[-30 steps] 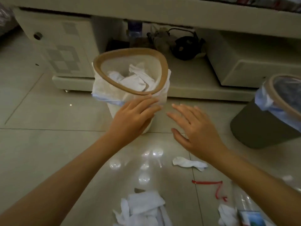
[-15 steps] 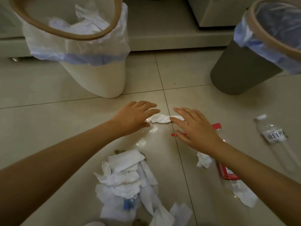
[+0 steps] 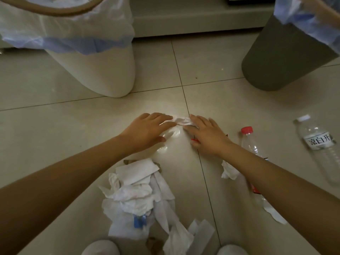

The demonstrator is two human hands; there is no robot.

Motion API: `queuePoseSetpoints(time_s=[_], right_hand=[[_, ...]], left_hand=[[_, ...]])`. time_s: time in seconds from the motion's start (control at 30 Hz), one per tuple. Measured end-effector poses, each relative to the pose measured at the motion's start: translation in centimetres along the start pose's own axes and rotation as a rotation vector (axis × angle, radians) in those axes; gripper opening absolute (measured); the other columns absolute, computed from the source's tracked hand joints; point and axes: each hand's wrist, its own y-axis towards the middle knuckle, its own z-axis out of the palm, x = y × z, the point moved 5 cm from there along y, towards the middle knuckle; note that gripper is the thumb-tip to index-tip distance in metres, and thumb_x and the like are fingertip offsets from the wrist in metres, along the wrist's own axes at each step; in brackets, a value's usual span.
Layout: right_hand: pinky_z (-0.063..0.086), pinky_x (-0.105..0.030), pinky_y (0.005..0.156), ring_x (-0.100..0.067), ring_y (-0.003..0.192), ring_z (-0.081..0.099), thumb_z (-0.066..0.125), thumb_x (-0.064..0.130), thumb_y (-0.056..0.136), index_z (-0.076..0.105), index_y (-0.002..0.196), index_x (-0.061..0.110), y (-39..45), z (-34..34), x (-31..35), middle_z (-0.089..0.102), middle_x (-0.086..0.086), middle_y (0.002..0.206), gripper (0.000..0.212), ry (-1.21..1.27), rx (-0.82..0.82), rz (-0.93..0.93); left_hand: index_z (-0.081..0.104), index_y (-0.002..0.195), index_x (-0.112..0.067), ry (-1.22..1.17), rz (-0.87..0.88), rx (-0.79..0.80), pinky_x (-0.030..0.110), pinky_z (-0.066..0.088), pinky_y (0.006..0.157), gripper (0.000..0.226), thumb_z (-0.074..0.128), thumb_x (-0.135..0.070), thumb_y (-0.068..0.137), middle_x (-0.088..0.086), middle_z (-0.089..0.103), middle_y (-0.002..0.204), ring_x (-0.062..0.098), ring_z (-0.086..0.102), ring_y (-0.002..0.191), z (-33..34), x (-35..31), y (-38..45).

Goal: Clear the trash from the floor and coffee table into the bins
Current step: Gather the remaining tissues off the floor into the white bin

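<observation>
A small crumpled white tissue (image 3: 181, 120) lies on the tiled floor between my two hands. My left hand (image 3: 149, 130) and my right hand (image 3: 206, 134) rest flat on the floor with their fingertips touching the tissue from either side, fingers spread. A white bin (image 3: 95, 67) with a clear liner stands at the upper left, a grey bin (image 3: 279, 57) with a bluish liner at the upper right. A pile of white tissues (image 3: 145, 192) lies near my knees.
A clear bottle with a red cap (image 3: 251, 144) lies under my right forearm, and a labelled clear bottle (image 3: 320, 146) lies at the right. A crumpled tissue (image 3: 229, 171) and a red strip (image 3: 195, 139) sit by my right wrist. A cabinet base (image 3: 193, 17) runs behind the bins.
My hands dropped from the white bin's rim to the floor and closed in on the small tissue. The view tilted down and nearer to the floor.
</observation>
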Motion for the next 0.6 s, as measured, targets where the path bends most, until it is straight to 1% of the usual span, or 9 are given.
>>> queuePoseSetpoints(time_s=[0.1, 0.17, 0.27, 0.33, 0.4, 0.43, 0.5, 0.6], right_hand=[[0.018, -0.048, 0.115, -0.028, 0.14, 0.02, 0.048, 0.033, 0.089, 0.037, 0.141, 0.023, 0.3, 0.0, 0.5, 0.02, -0.007, 0.155, 0.054, 0.055, 0.015, 0.014], [0.021, -0.046, 0.113, -0.026, 0.136, 0.027, 0.05, 0.03, 0.088, 0.037, 0.141, 0.02, -0.1, -0.2, 1.1, 0.028, -0.006, 0.151, 0.055, 0.054, 0.011, -0.002], [0.025, -0.045, 0.111, -0.025, 0.132, 0.034, 0.053, 0.029, 0.089, 0.039, 0.14, 0.019, -0.9, -1.0, 2.7, 0.036, -0.005, 0.146, 0.054, 0.082, -0.012, -0.042], [0.033, -0.042, 0.105, -0.024, 0.125, 0.041, 0.054, 0.029, 0.09, 0.043, 0.137, 0.02, -1.5, -1.8, 4.7, 0.042, -0.005, 0.14, 0.05, 0.151, -0.068, -0.091], [0.041, -0.039, 0.095, -0.023, 0.115, 0.049, 0.054, 0.032, 0.09, 0.049, 0.133, 0.019, -2.2, -2.6, 7.3, 0.048, -0.004, 0.135, 0.045, 0.244, -0.124, -0.133], [0.043, -0.037, 0.09, -0.022, 0.111, 0.051, 0.054, 0.035, 0.089, 0.052, 0.131, 0.018, -2.7, -2.8, 8.7, 0.049, -0.004, 0.134, 0.045, 0.279, -0.127, -0.156], [0.042, -0.031, 0.084, -0.019, 0.107, 0.052, 0.053, 0.041, 0.088, 0.053, 0.13, 0.017, -3.8, -2.8, 11.4, 0.049, -0.002, 0.133, 0.048, 0.302, -0.092, -0.23], [0.043, -0.027, 0.083, -0.015, 0.109, 0.051, 0.052, 0.043, 0.09, 0.05, 0.133, 0.018, -5.2, -1.8, 14.1, 0.046, 0.002, 0.134, 0.05, 0.303, 0.007, -0.308]], left_hand=[[0.032, 0.146, -0.028, -0.004, -0.014, 0.001, 0.034, 0.034, 0.103, 0.061, 0.056, -0.04, 0.092, -0.003, 0.033, 0.152, 0.019, 0.034, 0.136, 0.2, 0.2, -0.7], [0.03, 0.146, -0.029, -0.003, -0.027, 0.013, 0.034, 0.033, 0.104, 0.059, 0.053, -0.041, 0.093, -0.004, 0.031, 0.152, 0.018, 0.033, 0.137, 0.2, 0.5, -1.5], [0.033, 0.144, -0.028, -0.008, -0.063, 0.022, 0.036, 0.034, 0.103, 0.055, 0.052, -0.039, 0.094, -0.003, 0.033, 0.151, 0.018, 0.034, 0.136, -0.2, 0.8, -3.5], [0.037, 0.142, -0.027, -0.024, -0.107, 0.009, 0.037, 0.037, 0.1, 0.053, 0.053, -0.04, 0.093, -0.001, 0.037, 0.149, 0.02, 0.039, 0.133, -0.4, 1.0, -5.5], [0.039, 0.141, -0.027, -0.044, -0.157, 0.002, 0.039, 0.038, 0.098, 0.051, 0.051, -0.043, 0.093, -0.001, 0.039, 0.147, 0.022, 0.042, 0.13, -0.5, 1.0, -7.8], [0.038, 0.141, -0.027, -0.047, -0.178, 0.016, 0.039, 0.039, 0.097, 0.052, 0.049, -0.045, 0.093, -0.001, 0.039, 0.147, 0.022, 0.044, 0.129, -0.4, 1.0, -9.1], [0.036, 0.142, -0.027, -0.028, -0.2, 0.065, 0.038, 0.04, 0.095, 0.055, 0.046, -0.051, 0.093, -0.001, 0.038, 0.148, 0.022, 0.045, 0.127, 0.0, 0.8, -11.7], [0.03, 0.144, -0.029, -0.052, -0.263, 0.131, 0.038, 0.041, 0.095, 0.067, 0.043, -0.062, 0.088, -0.001, 0.033, 0.15, 0.023, 0.046, 0.127, 1.0, 0.3, -15.3]])
